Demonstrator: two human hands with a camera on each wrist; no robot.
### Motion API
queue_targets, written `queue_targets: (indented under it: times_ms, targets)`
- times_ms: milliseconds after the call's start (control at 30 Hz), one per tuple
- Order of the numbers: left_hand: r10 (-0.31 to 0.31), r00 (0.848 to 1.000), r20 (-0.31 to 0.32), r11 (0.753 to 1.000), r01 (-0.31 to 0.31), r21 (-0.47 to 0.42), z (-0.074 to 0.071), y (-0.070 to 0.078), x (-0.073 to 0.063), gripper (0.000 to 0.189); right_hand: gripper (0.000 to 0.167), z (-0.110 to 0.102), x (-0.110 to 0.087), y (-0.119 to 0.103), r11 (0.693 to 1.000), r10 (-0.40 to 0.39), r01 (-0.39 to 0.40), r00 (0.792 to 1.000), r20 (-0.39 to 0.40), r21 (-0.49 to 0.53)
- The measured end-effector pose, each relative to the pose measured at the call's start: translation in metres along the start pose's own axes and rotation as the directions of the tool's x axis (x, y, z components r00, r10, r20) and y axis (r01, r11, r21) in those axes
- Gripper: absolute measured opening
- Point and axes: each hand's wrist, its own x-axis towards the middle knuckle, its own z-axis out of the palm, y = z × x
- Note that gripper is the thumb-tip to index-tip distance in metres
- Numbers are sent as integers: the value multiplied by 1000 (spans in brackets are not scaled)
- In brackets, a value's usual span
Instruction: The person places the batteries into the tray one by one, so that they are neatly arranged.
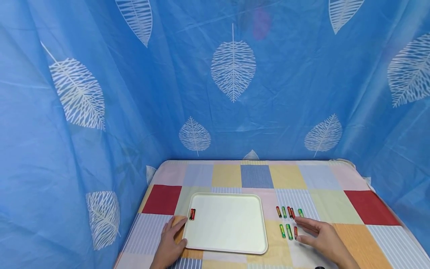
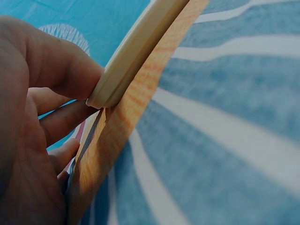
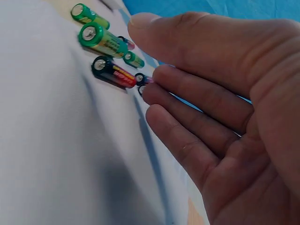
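A cream tray (image 1: 228,224) lies on the patchwork cloth. Two red-and-black batteries (image 1: 193,214) sit side by side at its left edge. My left hand (image 1: 171,241) touches the tray's left rim with thumb and forefinger; the left wrist view has the thumb against the rim (image 2: 126,56). To the right of the tray, several green and red batteries stand or lie in two rough rows, among them a thick green battery (image 1: 289,231) and a red battery (image 1: 295,232). Beside these, my right hand (image 1: 319,236) hovers with fingers loosely extended, holding nothing. In the right wrist view, a black-and-red battery (image 3: 112,72) is near its fingertips.
The patchwork tablecloth (image 1: 346,209) covers the table. Blue curtains with white leaf prints (image 1: 233,127) surround it at the back and sides. A small dark object (image 1: 320,267) shows at the bottom edge of the head view.
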Motion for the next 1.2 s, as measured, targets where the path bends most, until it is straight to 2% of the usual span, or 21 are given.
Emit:
queue_targets:
  times_ms: [200, 467, 600, 867, 1200]
  targets:
    - [-4, 1000, -6, 1000, 4, 0, 0, 0, -1, 72, 72, 3, 1, 0, 999, -9, 8, 1000, -5, -51]
    - [-22, 1000, -1, 1000, 22, -14, 0, 1, -1, 72, 67, 8, 0, -1, 994, -58, 59, 998, 11, -95]
    - [-26, 1000, 0, 1000, 26, -5, -1, 2, -1, 72, 64, 12, 0, -4, 988, -67, 65, 998, -6, -137]
    - [-28, 1000, -4, 1000, 28, -6, -2, 2, 0, 72, 58, 16, -1, -8, 959, -90, 71, 994, -55, -275]
    - [-34, 999, -4, 999, 34, 3, -1, 3, 1, 72, 55, 21, -3, -8, 950, -112, 82, 990, -85, -302]
